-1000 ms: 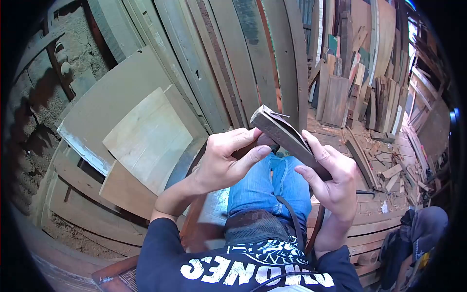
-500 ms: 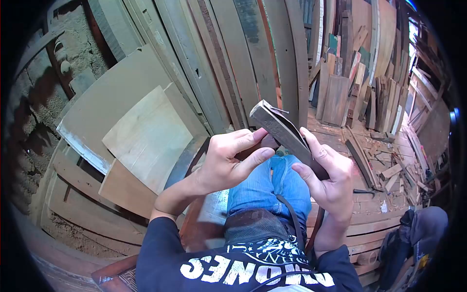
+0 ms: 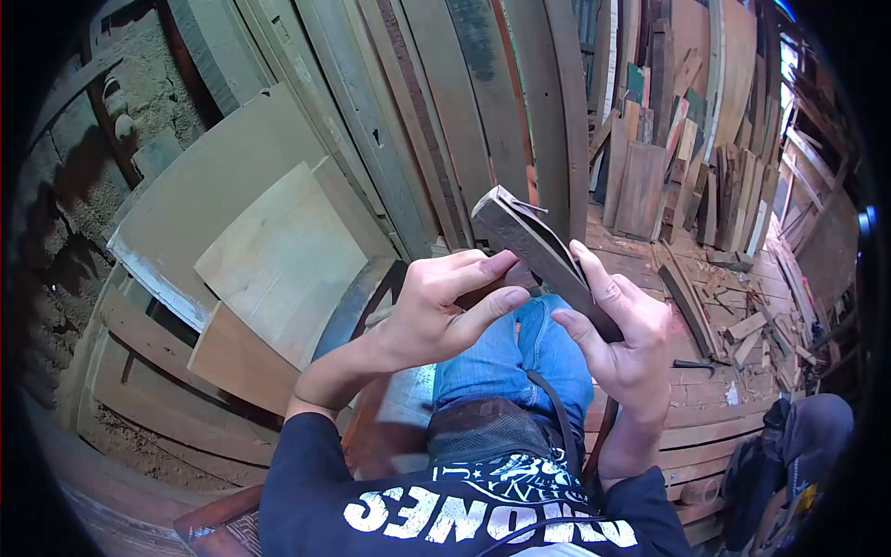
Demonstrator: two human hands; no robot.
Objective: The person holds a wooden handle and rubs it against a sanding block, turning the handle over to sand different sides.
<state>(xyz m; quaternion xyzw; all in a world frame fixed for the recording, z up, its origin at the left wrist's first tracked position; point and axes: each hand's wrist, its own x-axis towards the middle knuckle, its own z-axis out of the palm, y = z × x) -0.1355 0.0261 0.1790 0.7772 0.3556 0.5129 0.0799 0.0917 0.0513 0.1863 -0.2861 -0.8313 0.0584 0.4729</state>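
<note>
A narrow dark wooden block is held up at a slant over my lap. Along its upper right side a thin dark sheet bows away from the wood, and a nail-like metal pin sticks out near the raised end. My right hand grips the lower end, with the index finger along the far side and the thumb on the near side. My left hand is at the block's left side, its fingertips against the wood and its thumb lower down. A brownish flap shows between those fingers; its kind is unclear.
Tall planks lean on the wall ahead. At left lean flat boards. Wood offcuts litter the floor at right, near a dark curved tool. A dark cloth bundle is at lower right.
The block and both hands have shifted slightly to the left, and the block's raised end sits a little higher. The grip looks the same.
</note>
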